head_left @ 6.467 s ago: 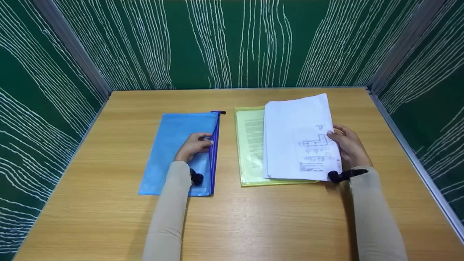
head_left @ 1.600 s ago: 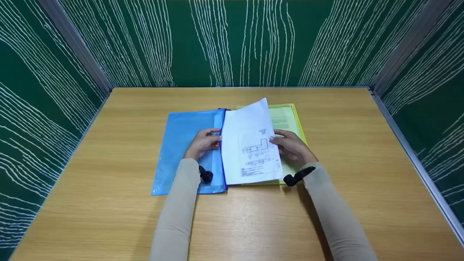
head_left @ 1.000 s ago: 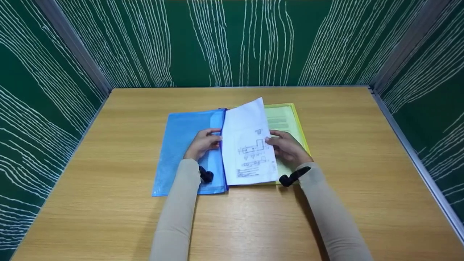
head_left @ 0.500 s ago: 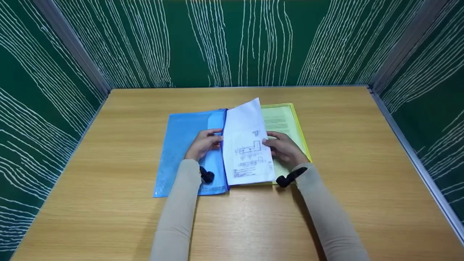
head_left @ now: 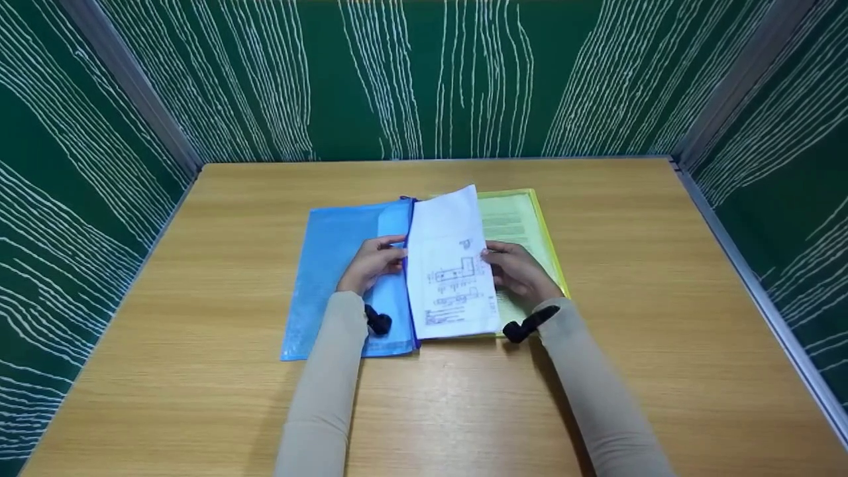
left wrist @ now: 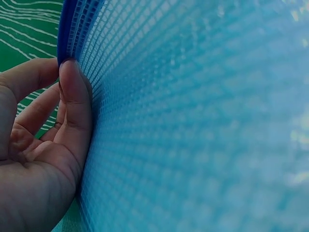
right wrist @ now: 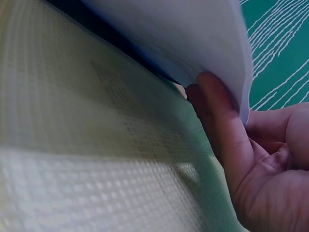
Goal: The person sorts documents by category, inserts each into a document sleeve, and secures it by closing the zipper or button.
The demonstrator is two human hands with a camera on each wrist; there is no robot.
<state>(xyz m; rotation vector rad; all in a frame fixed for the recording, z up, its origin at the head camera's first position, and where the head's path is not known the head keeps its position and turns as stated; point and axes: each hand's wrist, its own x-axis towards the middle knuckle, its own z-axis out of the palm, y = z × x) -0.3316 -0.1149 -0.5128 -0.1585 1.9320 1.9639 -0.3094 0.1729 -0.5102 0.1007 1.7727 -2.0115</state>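
By the left hand (head_left: 372, 265), with thumb and finger set narrowly together, the dark edge of the blue folder (head_left: 324, 278) is being pinched, while the right edge of the white papers (head_left: 440, 228) is being held between thumb and fingers of the right hand (head_left: 523, 273). The papers, on which a line drawing (head_left: 456, 271) is being shown, are being held at the mouth of the blue folder, and their left part is being seen palely through its mesh. Beneath them, the yellow folder (head_left: 513, 215) is being partly covered, and both folders are being carried by the wooden counter (head_left: 199, 397).
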